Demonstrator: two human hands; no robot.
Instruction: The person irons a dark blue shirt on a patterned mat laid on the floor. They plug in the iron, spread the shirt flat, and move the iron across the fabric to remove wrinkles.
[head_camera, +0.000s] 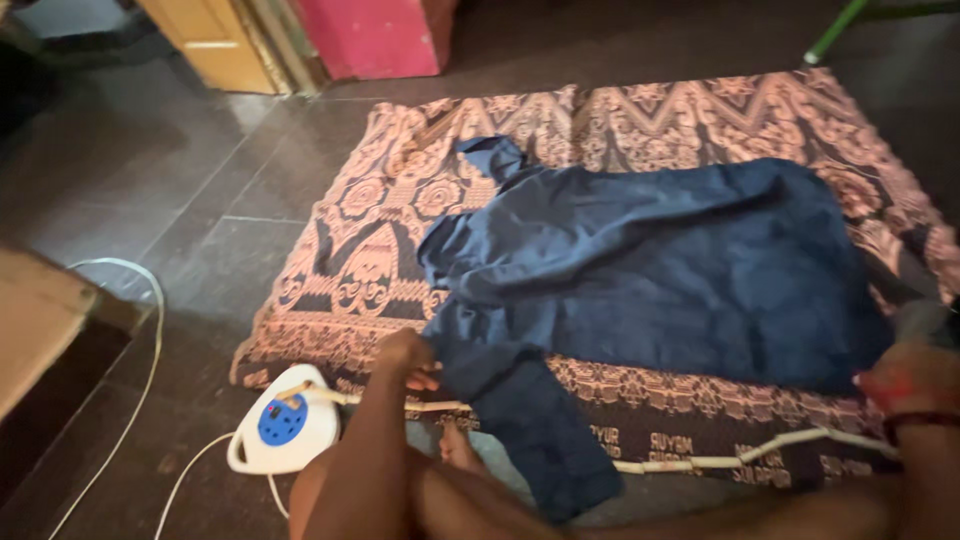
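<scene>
Nearest the lens, my own bent legs (430, 505) are filling the bottom edge, and a bare foot (458, 447) is showing between them.

Left hand (408, 358): I am reaching it out from my left forearm toward the blue garment (660, 270). Its fingers are curling at the garment's near-left corner, where a sleeve (535, 430) is hanging off the cloth's near edge at 6 o'clock; they appear to be pinching the fabric there, though the contact itself is too dim for me to confirm.

Right hand (912, 378): I am keeping it at 4 o'clock, at the garment's far-right lower edge. It is blurred and partly cut by the frame, so I cannot tell whether it is clenched or released. A dark band with red is circling the wrist.

Key relation: the garment is lying spread on the patterned pink-and-brown cloth (360, 260), with its long axis running from 9 o'clock to 3 o'clock, collar end toward 10 o'clock. It is stretching between my two hands, with the left hand at one end of the near hem and the right hand at the other. The left hand is the nearer to the hanging sleeve, which lies just to its right.

Surroundings: a white extension socket with a blue face (283, 420) is sitting on the dark tiled floor (150, 190) at 7 o'clock, just beside my left forearm, and a white cord (740, 455) is trailing along the cloth's near edge toward 4 o'clock.
</scene>
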